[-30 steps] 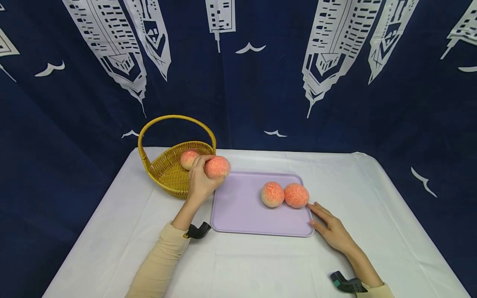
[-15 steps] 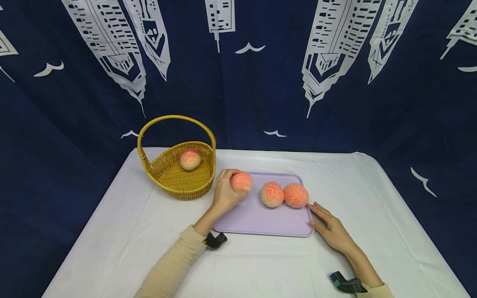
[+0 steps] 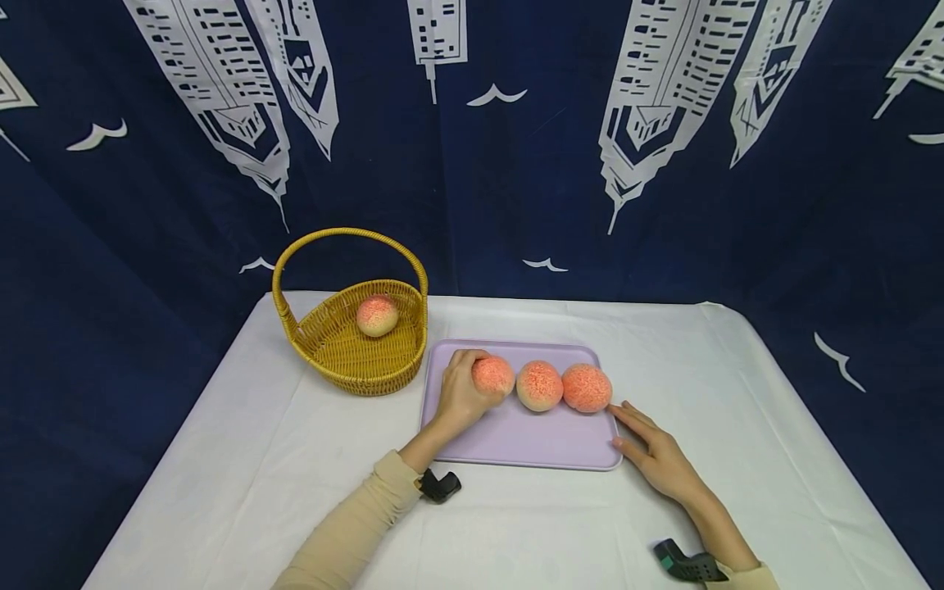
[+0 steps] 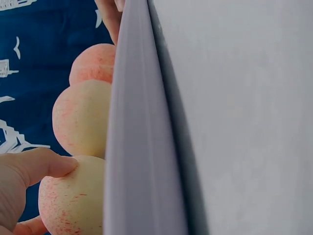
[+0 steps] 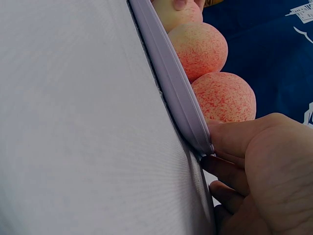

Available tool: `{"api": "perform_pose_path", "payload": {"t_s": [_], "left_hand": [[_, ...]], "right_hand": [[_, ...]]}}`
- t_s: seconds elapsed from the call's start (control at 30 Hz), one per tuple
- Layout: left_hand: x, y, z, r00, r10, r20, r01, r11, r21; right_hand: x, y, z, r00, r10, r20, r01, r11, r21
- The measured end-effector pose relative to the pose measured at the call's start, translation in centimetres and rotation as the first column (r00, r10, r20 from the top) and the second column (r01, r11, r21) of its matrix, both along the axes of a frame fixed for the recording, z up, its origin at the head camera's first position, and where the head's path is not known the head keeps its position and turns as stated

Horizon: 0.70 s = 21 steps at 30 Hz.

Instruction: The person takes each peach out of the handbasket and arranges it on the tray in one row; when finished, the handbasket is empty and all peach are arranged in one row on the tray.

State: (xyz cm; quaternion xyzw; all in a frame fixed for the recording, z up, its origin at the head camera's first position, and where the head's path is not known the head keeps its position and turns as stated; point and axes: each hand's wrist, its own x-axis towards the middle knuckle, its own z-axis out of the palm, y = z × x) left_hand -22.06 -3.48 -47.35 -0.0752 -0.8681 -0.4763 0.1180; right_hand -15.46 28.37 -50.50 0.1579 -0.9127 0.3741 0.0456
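Observation:
My left hand [image 3: 460,400] holds a peach [image 3: 492,376] on the left part of the lilac tray [image 3: 516,447]. In the left wrist view the thumb [image 4: 54,165] lies across the pale side of that peach. A second peach [image 3: 540,386] stands right beside it, and a third peach [image 3: 587,388] touches the second on the right. My right hand [image 3: 656,459] rests at the tray's right edge, fingers relaxed. Seen from the right wrist, its thumb [image 5: 232,139] touches the tray rim [image 5: 193,117], while the other fingers lie beside it.
A yellow wicker basket [image 3: 354,365] with a tall arched handle stands behind and left of the tray. One more peach [image 3: 377,315] lies in it. White cloth [image 3: 501,533] covers the table, and a dark blue patterned curtain [image 3: 501,188] hangs behind.
My left hand has carried its peach from beside the basket to the right and down onto the tray, up against the middle peach. The right hand has stayed where it was.

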Motion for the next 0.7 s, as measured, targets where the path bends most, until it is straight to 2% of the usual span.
{"api": "perform_pose_path", "payload": {"t_s": [0.23,0.53,0.63,0.7], "left_hand": [[0.2,0.1,0.1,0.999,-0.008,0.047,0.008,1.000,-0.009],[0.2,-0.3,0.3,0.998,-0.012,0.065,0.014,0.999,-0.034],[0.3,-0.7,1.0,1.000,-0.009,0.023,0.010,0.999,-0.032],[0.3,-1.3,1.8,0.999,-0.001,-0.044,0.000,1.000,-0.007]], "right_hand": [[0.0,-0.1,0.1,1.000,0.000,-0.002,0.000,1.000,0.000],[0.0,0.0,0.0,1.000,0.001,-0.005,-0.001,1.000,0.002],[0.0,0.0,0.0,1.000,0.003,-0.010,-0.003,1.000,0.001],[0.0,0.0,0.0,1.000,0.004,-0.012,-0.003,1.000,0.003]]}}
